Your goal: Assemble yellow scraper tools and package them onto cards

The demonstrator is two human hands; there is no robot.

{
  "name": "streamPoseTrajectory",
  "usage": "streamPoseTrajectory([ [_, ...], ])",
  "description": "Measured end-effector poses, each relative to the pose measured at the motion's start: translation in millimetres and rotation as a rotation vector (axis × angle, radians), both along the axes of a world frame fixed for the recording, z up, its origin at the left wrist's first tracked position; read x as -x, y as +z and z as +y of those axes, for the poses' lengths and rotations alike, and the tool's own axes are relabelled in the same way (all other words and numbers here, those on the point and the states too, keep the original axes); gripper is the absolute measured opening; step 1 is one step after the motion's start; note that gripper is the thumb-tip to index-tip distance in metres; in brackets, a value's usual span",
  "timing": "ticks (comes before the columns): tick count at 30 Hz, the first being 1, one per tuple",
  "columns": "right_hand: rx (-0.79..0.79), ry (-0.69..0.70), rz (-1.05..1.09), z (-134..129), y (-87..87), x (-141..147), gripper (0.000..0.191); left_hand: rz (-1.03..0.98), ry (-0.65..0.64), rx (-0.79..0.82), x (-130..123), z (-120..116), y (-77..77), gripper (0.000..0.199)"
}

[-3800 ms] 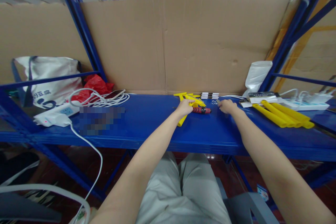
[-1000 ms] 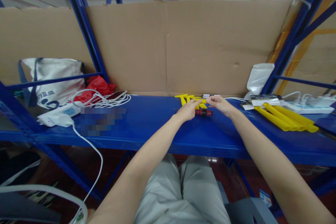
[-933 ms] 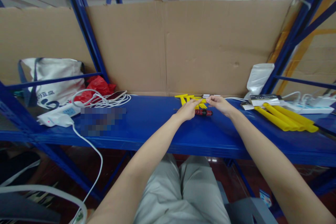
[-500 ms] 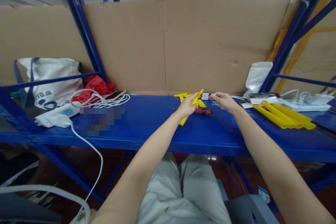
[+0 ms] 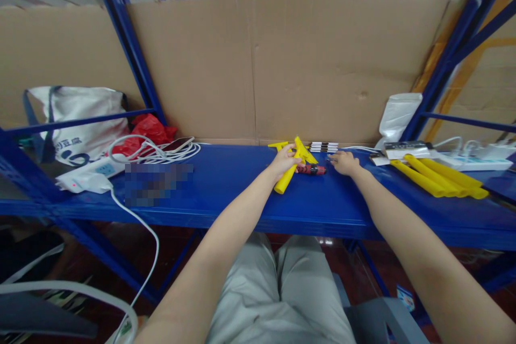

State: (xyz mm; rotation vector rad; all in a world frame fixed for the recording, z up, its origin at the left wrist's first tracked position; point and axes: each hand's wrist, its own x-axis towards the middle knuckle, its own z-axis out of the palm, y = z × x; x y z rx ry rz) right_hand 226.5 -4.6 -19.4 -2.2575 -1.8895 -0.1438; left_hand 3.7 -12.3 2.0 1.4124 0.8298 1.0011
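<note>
My left hand (image 5: 284, 162) is closed around a yellow plastic tool (image 5: 286, 178), its handle end pointing toward me and its wide head tilted up. Just right of it a red and black screwdriver (image 5: 313, 170) lies on the blue shelf. My right hand (image 5: 344, 162) reaches down to small metal pieces (image 5: 331, 157) on the shelf, fingers bent; whether it grips one is too small to tell. Behind the screwdriver are several white and black strips (image 5: 323, 147) in a stack. Another yellow piece (image 5: 277, 145) shows behind my left hand.
Several yellow tubes (image 5: 441, 178) lie at the right beside a power strip (image 5: 471, 161) and a white pouch (image 5: 399, 118). At the left are a cloth bag (image 5: 83, 118), red plastic (image 5: 149, 129), coiled white cables (image 5: 173, 153) and another power strip (image 5: 91, 174). Cardboard (image 5: 193, 70) stands behind.
My right hand has moved from the white and black strips down to the small metal pieces. My left hand has turned the yellow tool, and its handle now points toward me.
</note>
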Motion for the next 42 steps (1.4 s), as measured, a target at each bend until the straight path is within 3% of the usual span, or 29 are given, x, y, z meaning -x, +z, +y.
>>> streamPoseTrajectory([
  [6, 0.036, 0.000, -0.021, 0.2, -0.9, 4.9, 0.042, 0.008, -0.002, 0.070, -0.9, 0.0, -0.5, 0.061],
  [14, -0.013, 0.064, -0.167, -8.9, 12.4, 21.5, 0.030, -0.037, 0.010, 0.129, -0.5, 2.5, -0.6, 0.062],
  [22, 0.078, 0.091, -0.156, -3.5, 11.0, 21.2, 0.033, -0.078, 0.015, 0.163, -0.6, 0.8, 1.4, 0.060],
  [33, 0.029, 0.124, -0.126, -1.7, 10.8, 18.0, 0.029, -0.057, -0.044, 0.185, 0.2, 0.4, 1.2, 0.060],
  [37, -0.038, 0.157, -0.008, -2.3, 10.7, 17.7, 0.026, -0.024, -0.078, 0.195, -1.0, 0.4, -1.7, 0.060],
  [42, -0.263, 0.304, 0.393, -5.8, 14.8, 26.4, 0.010, 0.005, -0.112, 0.149, -1.9, 1.8, -4.9, 0.060],
])
